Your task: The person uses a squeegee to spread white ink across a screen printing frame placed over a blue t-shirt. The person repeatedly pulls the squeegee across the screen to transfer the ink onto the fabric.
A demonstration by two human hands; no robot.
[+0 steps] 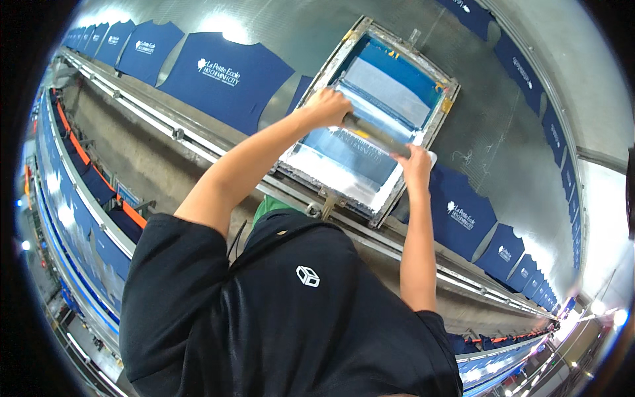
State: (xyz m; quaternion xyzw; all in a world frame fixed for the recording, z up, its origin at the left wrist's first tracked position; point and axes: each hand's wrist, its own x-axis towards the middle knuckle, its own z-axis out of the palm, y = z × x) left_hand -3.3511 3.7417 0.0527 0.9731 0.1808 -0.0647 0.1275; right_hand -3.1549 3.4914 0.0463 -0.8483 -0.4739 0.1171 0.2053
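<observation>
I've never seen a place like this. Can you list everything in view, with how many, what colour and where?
Framed screen: one, blue mesh in worn grey frame, on the table
Squeegee: one, greyish, across the screen
Navy garment pieces: many, navy with white prints, in rows on the table
Table: one nearby, grey, beneath the screen
Metal rail: one nearby, silver, table's near side
Orange strips: at least two, orange, far left and lower right
Lights: several, white, lower right
Shirt: one, black, on the person
Left hand: one, bare, squeegee's left end
Right hand: one, bare, squeegee's right end
</observation>
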